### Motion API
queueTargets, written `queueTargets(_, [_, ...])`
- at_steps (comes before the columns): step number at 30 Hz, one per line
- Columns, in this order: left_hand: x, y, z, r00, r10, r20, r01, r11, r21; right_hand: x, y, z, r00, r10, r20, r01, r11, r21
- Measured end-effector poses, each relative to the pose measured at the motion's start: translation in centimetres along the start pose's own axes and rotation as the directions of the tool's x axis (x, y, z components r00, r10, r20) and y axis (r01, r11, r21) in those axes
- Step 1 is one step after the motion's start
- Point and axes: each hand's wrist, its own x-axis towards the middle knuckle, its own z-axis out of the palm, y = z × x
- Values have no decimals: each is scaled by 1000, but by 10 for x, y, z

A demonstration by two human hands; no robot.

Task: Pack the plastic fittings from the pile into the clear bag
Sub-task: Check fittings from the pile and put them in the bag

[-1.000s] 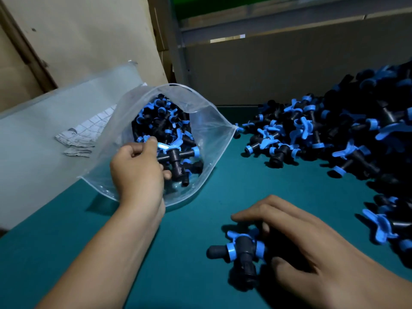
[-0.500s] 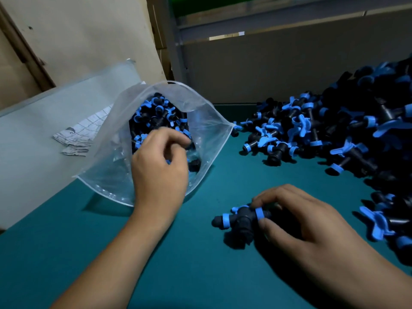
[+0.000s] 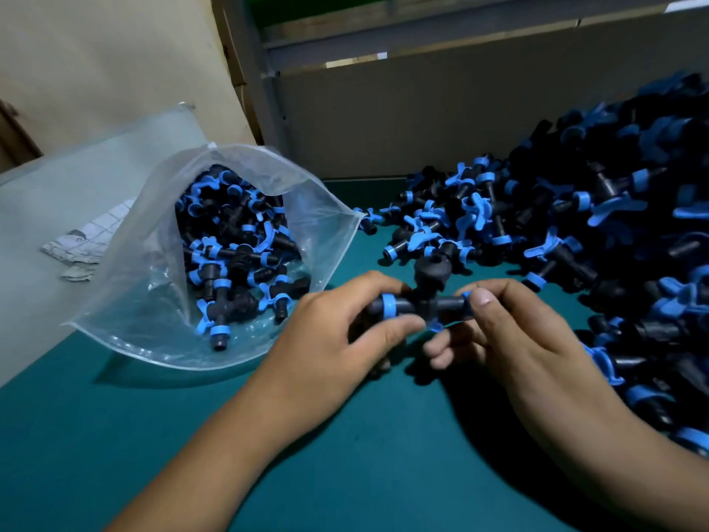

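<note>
A black plastic fitting with blue rings (image 3: 420, 301) is held above the green table between both hands. My left hand (image 3: 333, 339) pinches its left end and my right hand (image 3: 510, 332) pinches its right end. The clear bag (image 3: 153, 270) lies open at the left, its mouth facing me, with several black and blue fittings (image 3: 234, 247) inside. The big pile of fittings (image 3: 583, 240) fills the right side of the table, up to the back wall.
A green table top (image 3: 115, 435) runs under everything. A frosted plastic sheet (image 3: 57, 193) with a gridded paper (image 3: 84, 240) under it lies at the far left, behind the bag. A grey wall panel (image 3: 403, 117) closes the back.
My left hand came out of the bag and moved right to the fitting. My right hand lifted that fitting off the table and both hands now hold it.
</note>
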Motion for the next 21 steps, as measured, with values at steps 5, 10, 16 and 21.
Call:
queueTargets(5, [0, -3, -3, 977, -208, 35, 210, 936, -284, -3, -5, -1, 1000, -6, -11, 4, 985, -175])
queueTargets(10, [0, -7, -1, 968, -246, 58, 249, 887, -389, -1, 0, -4, 1000, -21, 1, 21, 968, -250])
queueTargets(16, [2, -10, -3, 982, -169, -88, 138, 951, -278, 1, 4, -7, 997, -79, 3, 78, 986, -147])
queueTargets(21, [4, -2, -11, 986, -66, -153, 25, 967, -254, 0, -4, -5, 999, -7, 37, 8, 1000, -24])
